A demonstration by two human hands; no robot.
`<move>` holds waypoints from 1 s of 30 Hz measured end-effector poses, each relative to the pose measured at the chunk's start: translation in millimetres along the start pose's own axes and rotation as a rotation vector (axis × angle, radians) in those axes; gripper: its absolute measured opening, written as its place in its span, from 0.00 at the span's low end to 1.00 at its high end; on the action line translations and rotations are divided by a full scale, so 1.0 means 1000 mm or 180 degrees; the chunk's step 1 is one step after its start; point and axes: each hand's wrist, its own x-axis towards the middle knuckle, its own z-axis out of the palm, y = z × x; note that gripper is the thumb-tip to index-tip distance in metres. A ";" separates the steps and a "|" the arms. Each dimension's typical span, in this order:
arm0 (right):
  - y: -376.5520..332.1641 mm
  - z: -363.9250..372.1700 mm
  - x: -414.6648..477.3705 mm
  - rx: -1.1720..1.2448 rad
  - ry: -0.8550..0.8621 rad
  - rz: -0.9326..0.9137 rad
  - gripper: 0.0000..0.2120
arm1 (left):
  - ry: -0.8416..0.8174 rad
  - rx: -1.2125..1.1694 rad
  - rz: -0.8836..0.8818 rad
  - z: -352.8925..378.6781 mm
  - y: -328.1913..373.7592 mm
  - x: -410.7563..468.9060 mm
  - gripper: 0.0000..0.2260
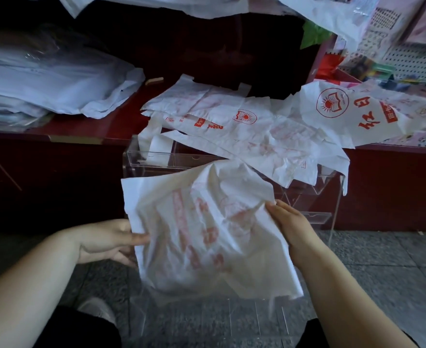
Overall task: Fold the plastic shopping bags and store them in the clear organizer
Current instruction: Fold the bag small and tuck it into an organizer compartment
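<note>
A crumpled white plastic bag with red print (201, 229) is held up in front of me, partly folded. My left hand (106, 241) pinches its left edge, and my right hand (292, 227) grips its right edge. Behind and under the bag stands the clear organizer (156, 159), a see-through acrylic box on the floor. More white bags with red print (257, 131) lie spread across the red counter edge and hang over the organizer's far rim. Another printed bag (352, 114) lies to the right.
A dark red counter (63, 126) runs across the back. A stack of wrapped white goods (43, 81) sits on its left. Colourful small items and a pegboard (395, 56) are at far right. Speckled grey floor (382, 262) lies below; my knees and a shoe (99, 311) show at the bottom.
</note>
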 end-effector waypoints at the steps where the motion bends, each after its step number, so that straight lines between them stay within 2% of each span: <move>1: -0.002 -0.002 -0.001 0.0067 0.0007 -0.0018 0.08 | -0.0076 0.0104 0.0019 0.000 -0.004 -0.001 0.37; 3: -0.005 -0.004 -0.005 0.0132 -0.0012 -0.0056 0.07 | 0.0035 0.0193 0.0125 0.004 -0.004 -0.002 0.29; 6: -0.004 -0.008 -0.010 0.0029 -0.0036 -0.0153 0.10 | 0.0743 -0.0216 0.0527 0.009 0.002 -0.003 0.04; 7: -0.004 -0.009 -0.013 -0.0050 -0.0063 -0.0189 0.11 | 0.0969 -0.0373 0.0681 0.011 0.004 -0.006 0.03; 11: -0.007 -0.014 -0.026 -0.0305 -0.0071 -0.0281 0.09 | 0.1578 -0.0502 0.1086 0.013 0.009 -0.017 0.07; 14: -0.007 -0.018 -0.032 -0.0456 0.0061 -0.0337 0.09 | 0.1750 -0.0552 0.1248 0.015 0.011 -0.020 0.08; 19: -0.005 -0.026 -0.036 -0.0210 0.0107 -0.0294 0.10 | 0.1693 -0.0673 0.1386 0.012 0.011 -0.025 0.09; 23: -0.003 -0.028 -0.038 0.0152 0.0001 -0.0276 0.12 | 0.1452 -0.0864 0.1448 0.010 0.008 -0.025 0.10; 26: -0.002 -0.027 -0.038 0.0349 -0.0172 -0.0245 0.21 | 0.1318 -0.1089 0.1294 0.002 0.014 -0.026 0.08; 28: -0.001 -0.027 -0.038 0.0391 -0.0269 -0.0323 0.25 | 0.1220 -0.0821 0.1066 -0.003 0.023 -0.026 0.05; 29: -0.001 -0.027 -0.038 0.0412 -0.0329 -0.0398 0.24 | 0.1202 -0.0634 0.1130 -0.005 0.022 -0.027 0.12; 30: -0.004 -0.025 -0.041 0.0403 -0.0411 -0.0474 0.20 | 0.1318 -0.0525 0.1146 -0.006 0.022 -0.027 0.24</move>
